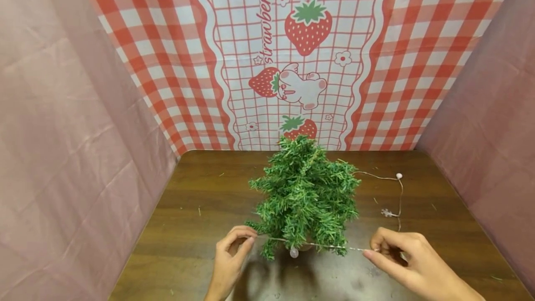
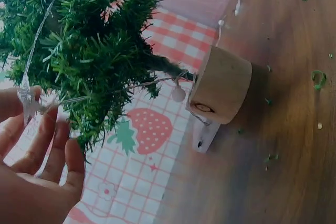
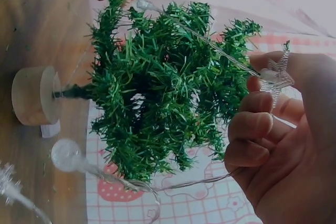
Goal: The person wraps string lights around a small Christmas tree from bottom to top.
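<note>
A small artificial Christmas tree with green tinsel-like needles stands on the table, its round wooden base visible in the left wrist view. Across its front runs a string of lights, stretched between both hands, with a round bulb hanging near the middle. At the tree's lower left, my left hand pinches the string beside a clear star-shaped light. My right hand, off to the right, pinches it at another star light. A further stretch of string passes by the right hand's curled fingers.
Behind the tree, the string trails over the wooden table with a round light and a snowflake-shaped light. A pale box-like piece sits against the base. Loose green needles lie scattered. A strawberry-print cloth hangs behind.
</note>
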`<action>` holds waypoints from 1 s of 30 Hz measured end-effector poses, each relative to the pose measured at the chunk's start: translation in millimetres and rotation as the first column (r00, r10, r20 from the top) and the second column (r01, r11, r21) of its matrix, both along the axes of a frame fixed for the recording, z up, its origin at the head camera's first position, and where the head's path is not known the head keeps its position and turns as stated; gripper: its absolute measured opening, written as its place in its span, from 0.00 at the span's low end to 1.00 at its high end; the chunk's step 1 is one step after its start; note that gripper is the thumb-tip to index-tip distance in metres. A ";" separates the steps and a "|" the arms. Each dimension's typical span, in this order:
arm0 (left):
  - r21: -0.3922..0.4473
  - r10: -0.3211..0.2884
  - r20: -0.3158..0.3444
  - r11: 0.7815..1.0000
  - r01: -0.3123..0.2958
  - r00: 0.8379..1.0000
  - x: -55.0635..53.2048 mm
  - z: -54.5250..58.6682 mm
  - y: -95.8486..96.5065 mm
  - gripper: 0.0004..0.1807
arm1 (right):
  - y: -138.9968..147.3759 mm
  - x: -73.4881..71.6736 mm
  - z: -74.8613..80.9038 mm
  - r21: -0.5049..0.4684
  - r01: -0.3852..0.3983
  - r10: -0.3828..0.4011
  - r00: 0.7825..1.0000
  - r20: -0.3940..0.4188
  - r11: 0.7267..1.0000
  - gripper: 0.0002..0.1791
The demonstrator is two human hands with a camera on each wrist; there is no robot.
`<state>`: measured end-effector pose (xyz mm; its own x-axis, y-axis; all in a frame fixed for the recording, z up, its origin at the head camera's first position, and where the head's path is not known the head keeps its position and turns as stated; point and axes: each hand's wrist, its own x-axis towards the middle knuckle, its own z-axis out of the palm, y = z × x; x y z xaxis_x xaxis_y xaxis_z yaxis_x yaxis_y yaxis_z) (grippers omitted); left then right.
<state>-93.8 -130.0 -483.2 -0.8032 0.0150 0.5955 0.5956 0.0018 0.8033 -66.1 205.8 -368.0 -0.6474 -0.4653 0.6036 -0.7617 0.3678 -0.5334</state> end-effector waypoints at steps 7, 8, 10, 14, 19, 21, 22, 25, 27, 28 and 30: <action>-0.248 0.287 -0.244 0.905 -0.346 0.926 -5.0 2.8 5.5 0.11 | 2.2 -3.1 2.5 0.038 0.128 -0.126 0.990 -0.060 0.991 0.22; -0.267 0.296 -0.272 0.891 -0.367 0.916 -6.6 2.1 6.2 0.12 | 4.3 -5.7 0.1 0.052 0.154 -0.150 0.985 -0.085 0.987 0.22; -0.307 0.299 -0.308 0.867 -0.392 0.903 -8.3 1.7 7.6 0.12 | 9.7 -11.1 -5.7 0.069 0.193 -0.184 0.975 -0.123 0.979 0.21; -0.387 0.284 -0.317 0.832 -0.397 0.905 -7.8 3.8 10.0 0.11 | 21.9 -19.7 -16.5 0.080 0.248 -0.233 0.960 -0.158 0.966 0.21; -0.457 0.249 -0.311 0.807 -0.374 0.917 -1.0 11.6 11.6 0.08 | 32.5 -23.4 -20.9 0.044 0.293 -0.283 0.947 -0.148 0.955 0.21; -0.464 0.239 -0.335 0.800 -0.380 0.911 2.1 15.9 11.7 0.10 | 33.3 -23.7 -18.5 0.034 0.311 -0.303 0.942 -0.142 0.950 0.21; -0.465 0.234 -0.348 0.798 -0.384 0.908 3.8 18.4 11.7 0.12 | 32.8 -23.4 -16.2 0.030 0.316 -0.310 0.941 -0.138 0.948 0.21; -0.462 0.216 -0.387 0.796 -0.391 0.897 9.2 27.3 12.8 0.15 | 28.9 -20.7 -5.9 0.015 0.322 -0.318 0.940 -0.128 0.947 0.19; -0.450 0.186 -0.412 0.810 -0.376 0.892 12.8 35.3 14.3 0.16 | 26.2 -19.2 0.4 0.007 0.323 -0.319 0.939 -0.125 0.947 0.19; -0.442 0.167 -0.430 0.818 -0.368 0.888 14.7 40.2 15.4 0.16 | 25.4 -18.9 2.4 0.004 0.320 -0.317 0.940 -0.122 0.947 0.18; -0.429 0.120 -0.468 0.835 -0.344 0.875 18.6 51.9 18.4 0.14 | 26.7 -21.8 1.9 0.002 0.319 -0.316 0.939 -0.134 0.948 0.18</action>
